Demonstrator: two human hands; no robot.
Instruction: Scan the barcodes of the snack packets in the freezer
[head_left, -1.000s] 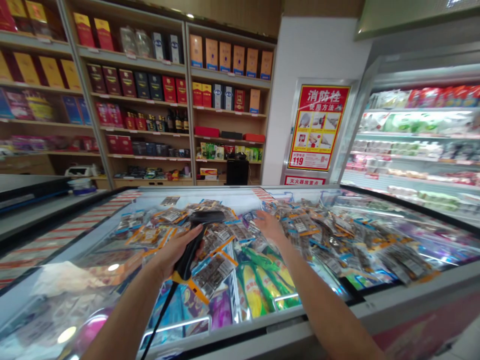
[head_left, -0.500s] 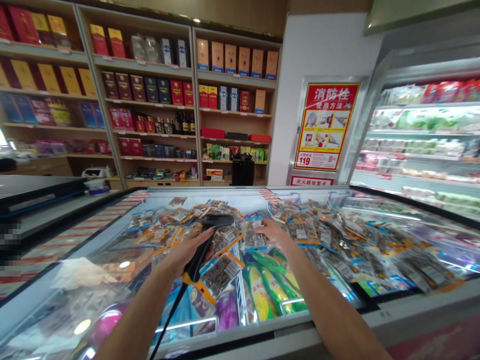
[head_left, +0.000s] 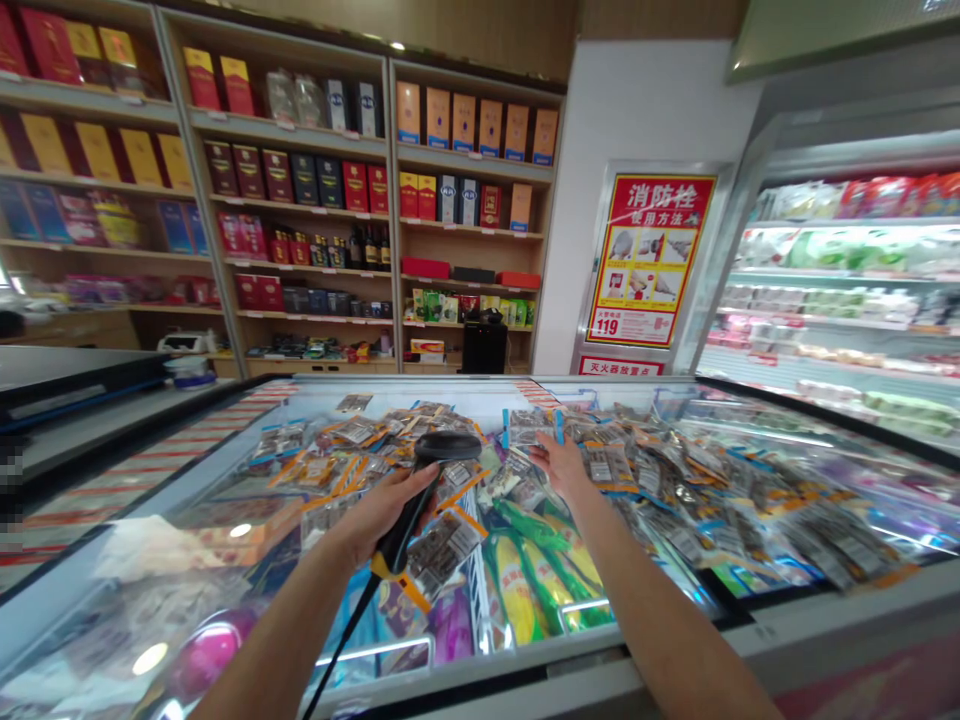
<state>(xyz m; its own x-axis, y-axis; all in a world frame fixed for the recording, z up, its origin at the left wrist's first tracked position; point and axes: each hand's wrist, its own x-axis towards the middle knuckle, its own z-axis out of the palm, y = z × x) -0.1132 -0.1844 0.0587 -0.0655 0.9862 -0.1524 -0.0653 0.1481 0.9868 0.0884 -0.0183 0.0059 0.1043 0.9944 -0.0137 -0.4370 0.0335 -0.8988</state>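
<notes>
A black handheld scanner (head_left: 420, 495) is gripped in the left hand (head_left: 379, 510), fingers wrapped tight round the handle; its head is held out over the open chest freezer (head_left: 525, 670), angled twd the packets, w/ the cable trailing down & back along the forearm. The right hand (head_left: 561, 465) is closed on a blue-edged packet (head_left: 531, 428), which is lifted at a tilt just above the pile, a bit right of the scanner head; thumb & fingers are pinched on its lower edge.

The packet is seen at the middle of the freezer, among a heap of similar flat snack packets (head_left: 675, 480) w/ orange & blue edges, spread across most of the opening. Nearer the front rim, yellow-green corn packs (head_left: 525, 590) are laid just below the right forearm, & purple packs (head_left: 450, 620) just beside them. The glass lid at left (head_left: 112, 560) is closed, w/ lights reflected in it.

Behind the freezer, wooden shelves (head_left: 300, 200) are stocked w/ boxed goods & bottles. A red fire-hydrant poster (head_left: 649, 260) is fixed on the white wall, & an open chiller (head_left: 840, 290) is set at far right.
</notes>
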